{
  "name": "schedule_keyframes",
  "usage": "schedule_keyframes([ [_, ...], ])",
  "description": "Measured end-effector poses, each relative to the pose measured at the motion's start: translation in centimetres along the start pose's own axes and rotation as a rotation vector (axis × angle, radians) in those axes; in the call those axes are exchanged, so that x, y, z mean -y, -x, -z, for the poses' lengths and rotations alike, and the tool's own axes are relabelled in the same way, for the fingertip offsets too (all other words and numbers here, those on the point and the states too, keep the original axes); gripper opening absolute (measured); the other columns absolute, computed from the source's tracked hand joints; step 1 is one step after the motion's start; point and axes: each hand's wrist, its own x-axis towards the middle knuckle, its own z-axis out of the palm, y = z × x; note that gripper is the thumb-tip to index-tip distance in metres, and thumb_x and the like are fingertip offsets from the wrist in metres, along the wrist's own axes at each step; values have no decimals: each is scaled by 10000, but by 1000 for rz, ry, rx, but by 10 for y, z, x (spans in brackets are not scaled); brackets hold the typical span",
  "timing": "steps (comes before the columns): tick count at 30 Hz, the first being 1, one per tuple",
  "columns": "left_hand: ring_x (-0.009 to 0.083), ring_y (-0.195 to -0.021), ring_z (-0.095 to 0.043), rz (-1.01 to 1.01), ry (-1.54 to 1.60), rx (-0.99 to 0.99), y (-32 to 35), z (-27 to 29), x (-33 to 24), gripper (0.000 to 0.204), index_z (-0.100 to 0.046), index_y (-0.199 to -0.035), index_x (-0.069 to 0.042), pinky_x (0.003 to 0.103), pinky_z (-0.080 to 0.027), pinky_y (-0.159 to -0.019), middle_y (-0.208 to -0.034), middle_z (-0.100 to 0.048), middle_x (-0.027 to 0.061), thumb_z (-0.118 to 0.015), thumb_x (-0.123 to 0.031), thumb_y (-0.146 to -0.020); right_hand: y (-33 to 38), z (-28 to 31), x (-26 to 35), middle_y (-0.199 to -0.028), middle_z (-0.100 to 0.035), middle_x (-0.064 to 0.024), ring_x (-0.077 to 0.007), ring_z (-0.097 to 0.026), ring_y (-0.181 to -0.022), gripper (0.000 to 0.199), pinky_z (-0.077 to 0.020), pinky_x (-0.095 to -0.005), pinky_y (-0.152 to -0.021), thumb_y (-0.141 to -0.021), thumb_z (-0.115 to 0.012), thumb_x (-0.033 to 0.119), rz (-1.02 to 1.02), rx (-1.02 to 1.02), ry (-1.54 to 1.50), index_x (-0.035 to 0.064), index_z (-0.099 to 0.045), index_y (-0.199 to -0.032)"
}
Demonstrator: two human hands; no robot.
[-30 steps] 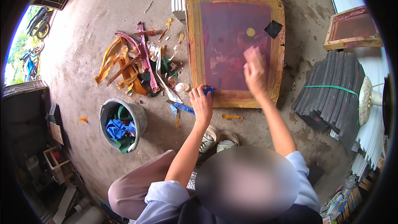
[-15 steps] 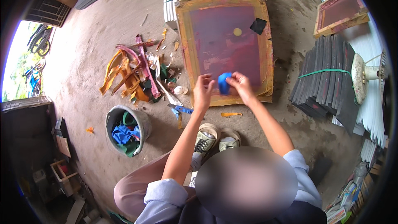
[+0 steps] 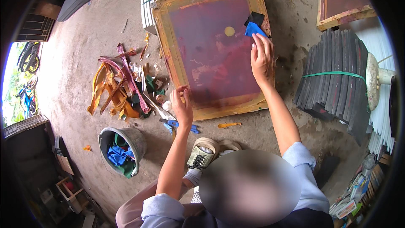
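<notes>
A blue cloth (image 3: 254,29) is pressed under the fingertips of the right hand (image 3: 261,57), whose fingers are stretched nearly flat over the far right corner of the red-stained screen frame (image 3: 168,55); whether the cloth is pinched cannot be told. Just beyond the fingertips a black patch (image 3: 255,17) is seen, and a small yellow disc (image 3: 229,31) lies to their left on the mesh. The left hand (image 3: 182,106) is loosely curled on the frame's near left edge, with paint-smeared scraps (image 3: 118,88) outside it and a bucket of rags (image 3: 121,150) nearer the body.
</notes>
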Motion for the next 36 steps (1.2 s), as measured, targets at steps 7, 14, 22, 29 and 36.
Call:
schedule_keyframes([
  [7,291,-966,-525,-215,-208,-135,-6,-15,13,218,-553,-1149,-37,417,-404,-861,-1038,-548,130,-534,-77,-936,3,-21,-6,-1503,-357,-188,-312,-306,-1417,547,-254,-433,-1164,-988,-488,236,100,235,83,-10,-342,-1455],
  [14,334,-923,-505,-266,-388,-113,-7,-24,36,320,-541,-1204,-79,456,-392,-834,-977,-531,142,-585,-84,-888,54,-13,29,-1561,-272,-131,-278,-241,-1450,570,-180,-442,-1188,-1004,-450,263,39,380,47,67,-270,-1508],
  [22,311,-894,-496,-303,-436,-113,-2,-30,39,357,-529,-1243,-122,439,-377,-823,-962,-534,114,-593,-123,-892,-45,-18,-28,-1321,-526,-122,-271,-479,-1253,503,-385,-397,-1060,-903,-603,134,112,310,10,50,-454,-1377],
  [29,291,-881,-494,-293,-429,-110,-1,-29,36,367,-521,-1254,-141,428,-376,-817,-972,-540,89,-590,-132,-893,-73,-25,-39,-1009,-686,-99,-229,-642,-988,166,-487,-346,-886,-888,-630,78,-225,3,-410,25,-678,-1038],
  [36,290,-874,-497,-272,-433,-93,-1,-24,43,357,-526,-1247,-139,426,-379,-818,-978,-550,81,-584,-135,-894,-68,16,-20,-962,-706,-56,-230,-627,-915,100,-483,-345,-808,-895,-646,95,-320,-317,-77,35,-709,-944],
])
